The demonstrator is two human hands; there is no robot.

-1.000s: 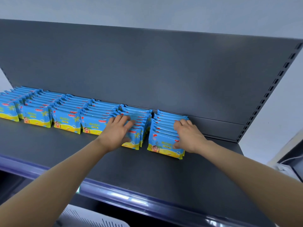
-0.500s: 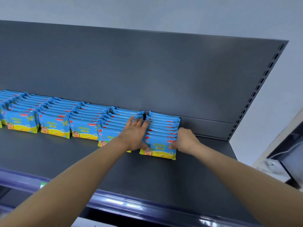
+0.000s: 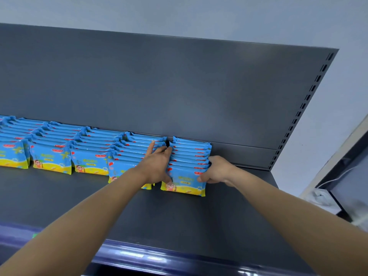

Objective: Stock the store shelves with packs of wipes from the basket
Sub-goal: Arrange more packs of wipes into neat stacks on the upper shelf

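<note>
5 pack rows, 2 hands, 1 shelf

1. Bright blue, with a yellow band along the bottom, is being shown on the packs of wipes.
2. Small red labels and a cartoon figure are being displayed on their fronts.
3. Dark grey is being shown on the shelf and back panel.
4. Glossy purple-blue is being shown on the front edge strip.
5. Pale blue-grey is being shown on the wall.
</note>
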